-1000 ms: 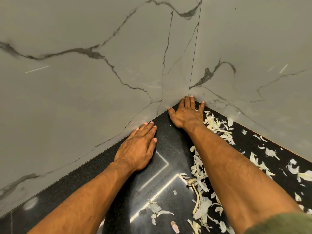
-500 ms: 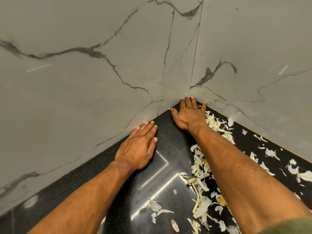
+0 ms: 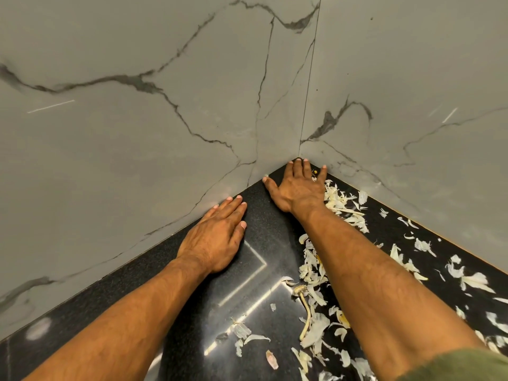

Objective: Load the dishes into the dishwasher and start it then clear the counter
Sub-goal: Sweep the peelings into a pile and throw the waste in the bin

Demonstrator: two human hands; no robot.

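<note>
**Peels at risk of scattering as the sweep starts from the corner**

Both hands lie flat on the black desk. The right hand reaches into the very corner where the two marble wall panels meet, its fingers straight and spread, holding nothing. The left hand rests palm down along the left wall, fingers straight and together, also holding nothing.

The thing to clear is the litter of pale garlic peels, strewn from just beside the right hand down the right side of the desk, under and past the right forearm, with a dried stem among them.

The peels look thin and light, so a fast drag would likely flick them out past the hand or lift them into the air. Gaps between the spread fingers would probably let flakes slip through. A small yellow bit sits tight against the wall seam and could be missed. The forearm lying over the peels may smear some sideways.

No dishes or dishwasher are in view. The walls hem the corner in, so the only way out for the peels is toward the person.
</note>
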